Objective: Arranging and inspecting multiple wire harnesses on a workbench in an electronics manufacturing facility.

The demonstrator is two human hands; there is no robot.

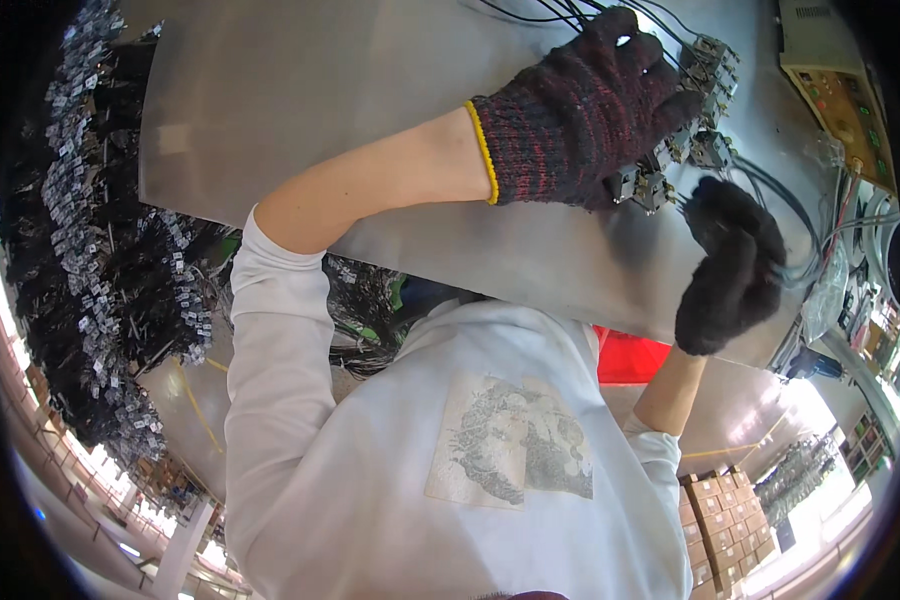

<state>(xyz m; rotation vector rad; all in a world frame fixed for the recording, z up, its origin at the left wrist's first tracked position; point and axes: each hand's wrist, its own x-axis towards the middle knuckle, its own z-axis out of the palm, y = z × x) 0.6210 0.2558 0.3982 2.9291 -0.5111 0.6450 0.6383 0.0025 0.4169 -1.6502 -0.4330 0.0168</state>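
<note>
My left hand (580,110), in a dark knit glove with a yellow cuff, lies curled over a row of small grey connector blocks (705,100) on a grey metal tabletop (300,100). Its fingertips press on the blocks near the lower end of the row. My right hand (732,265), in a black glove, is closed just below and to the right, its fingertips pinching at the lowest block (652,190), where black wires (780,195) leave the row. What sits inside the right fist is hidden by the glove.
A big heap of black wire bundles with small metal tags (100,250) lies along the left of the tabletop. A beige box with green buttons (835,95) is at the top right. A red thing (630,360) and stacked cardboard boxes (720,520) lie beyond the table edge.
</note>
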